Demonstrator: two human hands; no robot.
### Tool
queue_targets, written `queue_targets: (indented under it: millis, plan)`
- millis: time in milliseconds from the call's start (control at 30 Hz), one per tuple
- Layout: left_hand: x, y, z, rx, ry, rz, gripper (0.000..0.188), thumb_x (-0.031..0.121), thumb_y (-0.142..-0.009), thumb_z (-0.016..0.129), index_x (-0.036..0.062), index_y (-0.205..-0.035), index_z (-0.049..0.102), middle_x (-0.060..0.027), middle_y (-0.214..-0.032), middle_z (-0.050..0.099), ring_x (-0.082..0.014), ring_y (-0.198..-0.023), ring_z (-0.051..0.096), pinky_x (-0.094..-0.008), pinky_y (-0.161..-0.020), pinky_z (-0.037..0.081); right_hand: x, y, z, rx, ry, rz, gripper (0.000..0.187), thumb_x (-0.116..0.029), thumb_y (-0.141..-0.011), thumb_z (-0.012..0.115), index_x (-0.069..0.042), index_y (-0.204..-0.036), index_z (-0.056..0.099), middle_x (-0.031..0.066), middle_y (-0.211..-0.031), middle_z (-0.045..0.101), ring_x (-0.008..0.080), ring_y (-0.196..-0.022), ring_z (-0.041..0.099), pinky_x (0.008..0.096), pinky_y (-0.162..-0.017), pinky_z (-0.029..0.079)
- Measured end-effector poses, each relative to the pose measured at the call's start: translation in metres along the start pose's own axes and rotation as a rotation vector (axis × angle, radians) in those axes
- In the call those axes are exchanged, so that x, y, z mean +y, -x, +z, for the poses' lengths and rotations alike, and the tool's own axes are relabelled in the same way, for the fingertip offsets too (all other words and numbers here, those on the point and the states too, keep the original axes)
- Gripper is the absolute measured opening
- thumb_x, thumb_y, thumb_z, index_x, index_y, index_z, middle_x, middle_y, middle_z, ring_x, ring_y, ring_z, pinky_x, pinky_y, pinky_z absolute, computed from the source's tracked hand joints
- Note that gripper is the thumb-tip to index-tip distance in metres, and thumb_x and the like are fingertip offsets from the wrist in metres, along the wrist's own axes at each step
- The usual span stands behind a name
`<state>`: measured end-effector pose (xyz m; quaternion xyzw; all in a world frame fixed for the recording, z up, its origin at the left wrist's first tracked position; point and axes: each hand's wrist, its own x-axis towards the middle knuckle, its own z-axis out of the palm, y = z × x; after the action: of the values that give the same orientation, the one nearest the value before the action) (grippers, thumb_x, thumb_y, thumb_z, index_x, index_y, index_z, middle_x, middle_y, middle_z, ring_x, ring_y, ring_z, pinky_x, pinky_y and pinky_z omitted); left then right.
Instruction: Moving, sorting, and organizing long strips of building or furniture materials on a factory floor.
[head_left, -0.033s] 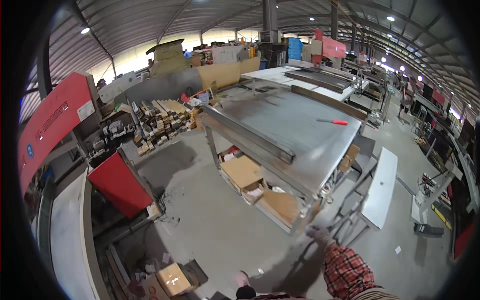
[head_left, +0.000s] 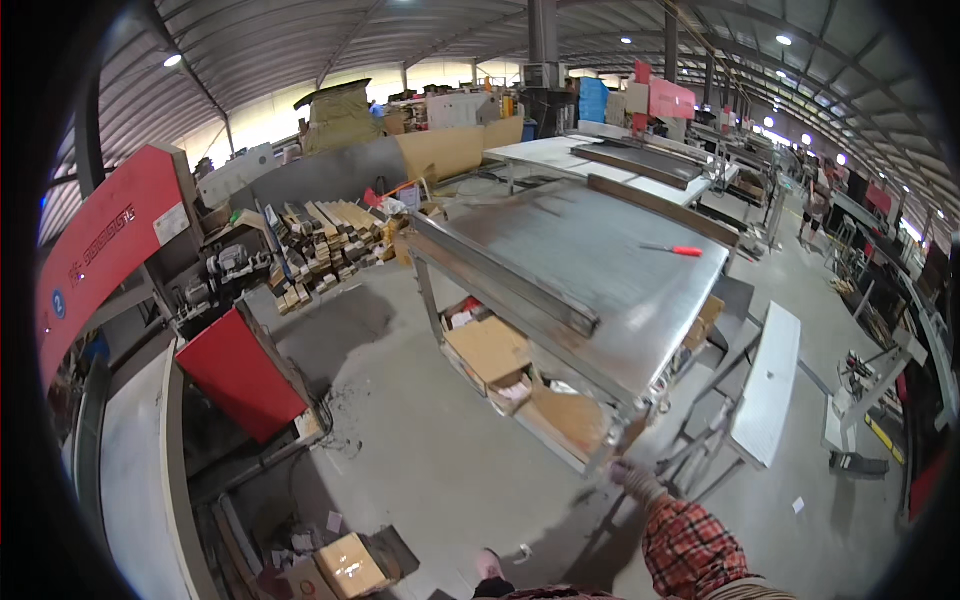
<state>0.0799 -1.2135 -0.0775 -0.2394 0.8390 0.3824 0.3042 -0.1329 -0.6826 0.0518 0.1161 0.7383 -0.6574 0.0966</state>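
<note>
My right hand [head_left: 630, 478] reaches forward beside the near corner of a metal-topped table [head_left: 560, 240]. Its fingers are small and blurred, so whether they touch the table's leg or hold anything does not show. A red plaid sleeve [head_left: 690, 545] covers that forearm. My left hand is out of the picture. On the tabletop lies a tool with a red handle [head_left: 686, 251], far from my hand. A long metal channel [head_left: 500, 270] rests along the table's left edge. Under the top, a shelf bears a cardboard box [head_left: 487, 348].
A white-topped bench [head_left: 768, 385] stands right of the table. At left are a red machine [head_left: 115, 235] and a red panel [head_left: 243, 372]. An opened cardboard box [head_left: 350, 566] sits on the floor [head_left: 420, 480] at lower left. Stacked bars [head_left: 335, 240] lie behind. A person [head_left: 815, 208] is far right.
My right hand has shifted slightly left against the table corner. A foot at the bottom edge shows further forward. The view has moved a little, with the table now slightly lower and further right.
</note>
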Motion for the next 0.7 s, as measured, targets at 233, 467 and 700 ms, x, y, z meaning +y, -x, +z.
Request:
queue_targets:
  millis: [233, 467, 700]
  plan:
    - [0.043, -0.126, -0.137, 0.124, 0.188, 0.012, 0.028, 0.026, -0.084, 0.052, 0.0052, -0.099, 0.062, -0.0087, -0.085, 0.063, -0.0185, -0.075, 0.059, -0.0312, -0.064, 0.047, 0.179, -0.049, 0.038, -0.779, 1.246, -0.202, 0.042, -0.045, -0.088, 0.043, -0.009, -0.099, 0.061, 0.0115, -0.094, 0.063, 0.0311, -0.085, 0.058, 0.0413, -0.077, 0.045]
    - [0.219, -0.256, -0.266, 0.321, 1.007, 0.121, 0.025, 0.028, -0.083, 0.057, 0.0066, -0.096, 0.06, -0.0077, -0.085, 0.061, -0.0192, -0.072, 0.059, -0.0292, -0.061, 0.047, 0.112, -0.152, 0.048, -0.598, 1.018, 0.626, 0.045, -0.049, -0.086, 0.046, -0.009, -0.078, 0.064, 0.0037, -0.066, 0.059, 0.0162, -0.063, 0.054, 0.0348, -0.064, 0.044]
    - [0.2, -0.349, -0.308, 0.209, 0.869, -0.158, 0.03, 0.031, -0.079, 0.065, 0.0052, -0.094, 0.061, -0.0068, -0.085, 0.063, -0.0199, -0.075, 0.06, -0.0352, -0.065, 0.048, -0.002, -0.426, 0.186, -0.687, 0.96, -0.388, 0.029, -0.034, -0.087, 0.055, -0.006, -0.087, 0.061, 0.0088, -0.073, 0.058, 0.0147, -0.07, 0.056, 0.0319, -0.067, 0.045]
